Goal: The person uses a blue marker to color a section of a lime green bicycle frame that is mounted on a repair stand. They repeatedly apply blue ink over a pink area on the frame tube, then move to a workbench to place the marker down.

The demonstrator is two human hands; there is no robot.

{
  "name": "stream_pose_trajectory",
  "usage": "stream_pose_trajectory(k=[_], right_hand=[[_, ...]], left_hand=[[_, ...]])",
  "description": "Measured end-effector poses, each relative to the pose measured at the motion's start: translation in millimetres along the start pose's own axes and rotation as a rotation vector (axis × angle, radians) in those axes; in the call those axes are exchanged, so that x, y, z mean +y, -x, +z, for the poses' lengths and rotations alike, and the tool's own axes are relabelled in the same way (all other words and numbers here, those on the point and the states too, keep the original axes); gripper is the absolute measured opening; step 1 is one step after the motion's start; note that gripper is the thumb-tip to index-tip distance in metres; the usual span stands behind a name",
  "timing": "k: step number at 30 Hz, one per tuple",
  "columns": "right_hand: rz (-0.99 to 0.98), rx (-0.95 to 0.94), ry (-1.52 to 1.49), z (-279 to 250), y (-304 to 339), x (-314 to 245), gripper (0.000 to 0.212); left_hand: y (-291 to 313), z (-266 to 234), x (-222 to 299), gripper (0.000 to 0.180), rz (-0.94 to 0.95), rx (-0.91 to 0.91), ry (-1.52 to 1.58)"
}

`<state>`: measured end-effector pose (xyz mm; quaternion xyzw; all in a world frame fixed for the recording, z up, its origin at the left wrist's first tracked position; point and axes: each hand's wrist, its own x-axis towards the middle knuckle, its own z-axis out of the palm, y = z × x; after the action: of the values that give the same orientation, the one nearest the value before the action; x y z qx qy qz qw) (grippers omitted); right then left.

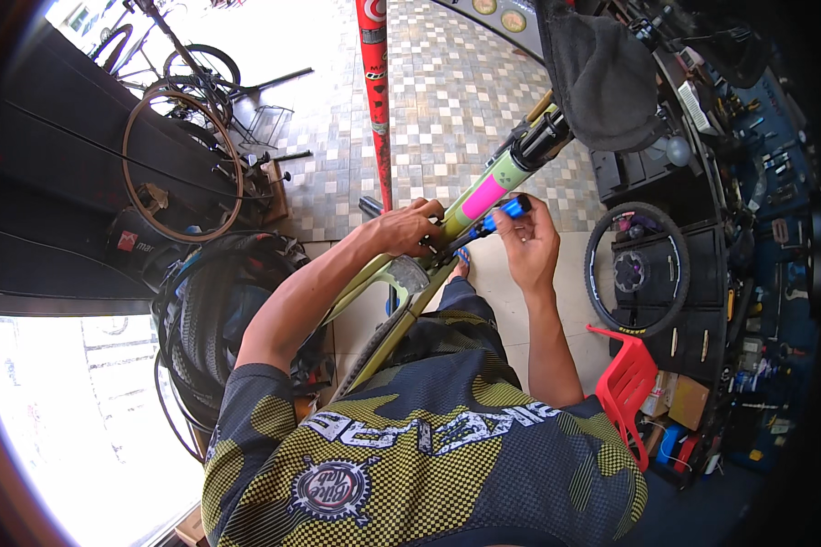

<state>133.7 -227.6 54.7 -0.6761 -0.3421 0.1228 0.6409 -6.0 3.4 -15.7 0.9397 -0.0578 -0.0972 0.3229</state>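
Note:
A yellow-green bicycle frame (466, 203) with a pink patch slants across the middle, from my lap up to the right. My left hand (412, 228) is closed over its tube near the pale saddle-like part (409, 273), fingers curled down and partly hidden. On the frame's right side, my right hand (532, 242) pinches a screwdriver-like tool (509, 213) with a blue handle. Its dark shaft points down-left toward the tube beside my left fingers; I cannot tell whether its tip touches anything.
A red post (375, 100) rises beyond the frame. Several tyres (212, 319) are heaped at left, below a bare rim (129, 137). At right are a wheel (594, 264), a red plastic chair (628, 369) and a tool wall (775, 196). A dark cloth cover (607, 82) hangs upper right.

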Motion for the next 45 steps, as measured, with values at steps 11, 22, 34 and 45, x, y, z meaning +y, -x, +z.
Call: stream_pose_trajectory(k=[11,22,34,45], right_hand=[[0.327,0.064,-0.119,-19.8,-42.1,78.6,0.038],[0.305,0.067,-0.096,-20.0,-36.1,71.6,0.036],[-0.046,-0.25,0.142,1.4,33.5,-43.2,0.035],[0.018,-0.071,-0.004,-6.2,10.8,-7.1,0.038]], left_hand=[[0.6,2.4,-2.2,0.027,0.005,0.005,-0.019],[0.1,2.5,-2.0,0.024,0.004,0.006,-0.039],[1.2,1.9,-0.1,0.03,0.016,0.025,-0.032],[1.3,2.4,1.2,0.029,0.001,0.035,-0.043]])
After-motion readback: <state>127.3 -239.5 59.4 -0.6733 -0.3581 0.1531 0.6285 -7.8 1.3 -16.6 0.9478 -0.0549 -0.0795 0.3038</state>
